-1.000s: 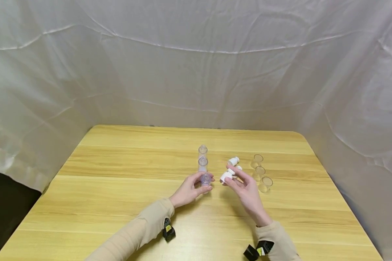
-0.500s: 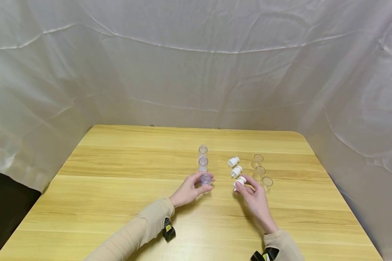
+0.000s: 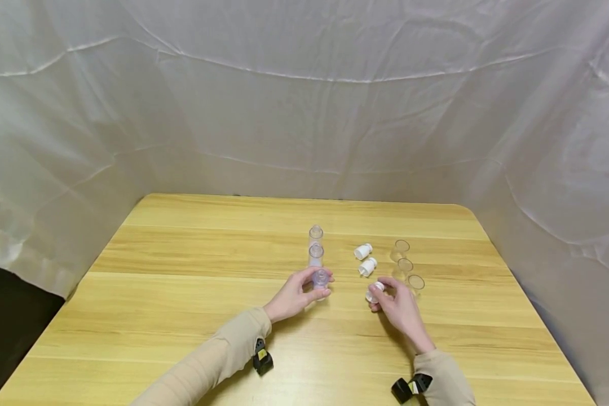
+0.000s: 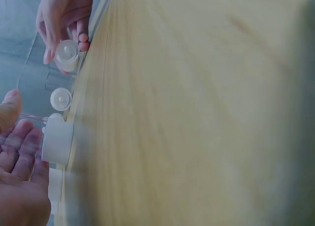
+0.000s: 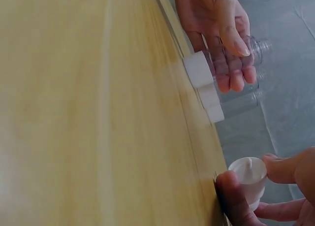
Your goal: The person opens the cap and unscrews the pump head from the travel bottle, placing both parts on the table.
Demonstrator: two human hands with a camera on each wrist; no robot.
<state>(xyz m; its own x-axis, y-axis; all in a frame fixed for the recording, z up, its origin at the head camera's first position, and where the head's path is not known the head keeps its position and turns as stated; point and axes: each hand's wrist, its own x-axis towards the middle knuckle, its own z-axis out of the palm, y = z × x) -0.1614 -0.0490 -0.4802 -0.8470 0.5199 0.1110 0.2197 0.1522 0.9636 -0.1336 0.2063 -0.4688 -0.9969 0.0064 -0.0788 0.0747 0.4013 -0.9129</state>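
My left hand (image 3: 294, 296) curls its fingers and thumb round the nearest of three clear bottles (image 3: 320, 277), which stands upright with a narrow neck on top and a white base (image 5: 199, 70). To its right, my right hand (image 3: 402, 310) pinches a white hollow cap piece (image 5: 252, 179) between thumb and fingers, at or just above the table. A thin stem shows inside the piece's open end. Two similar white pieces, a middle one (image 3: 367, 267) and a far one (image 3: 362, 251), lie on their sides just beyond the right hand.
Behind the held bottle stand the middle bottle (image 3: 316, 255) and the far bottle (image 3: 316, 237), in line. Right of the white pieces are three clear cups: near (image 3: 415, 282), middle (image 3: 405, 266) and far (image 3: 401, 247). Pale curtains (image 3: 304, 124) surround the wooden table (image 3: 182, 248).
My right hand has moved right and toward me with its white piece, away from the bottles, and lowered it. The two lying pieces came into full view. My left hand stays put.
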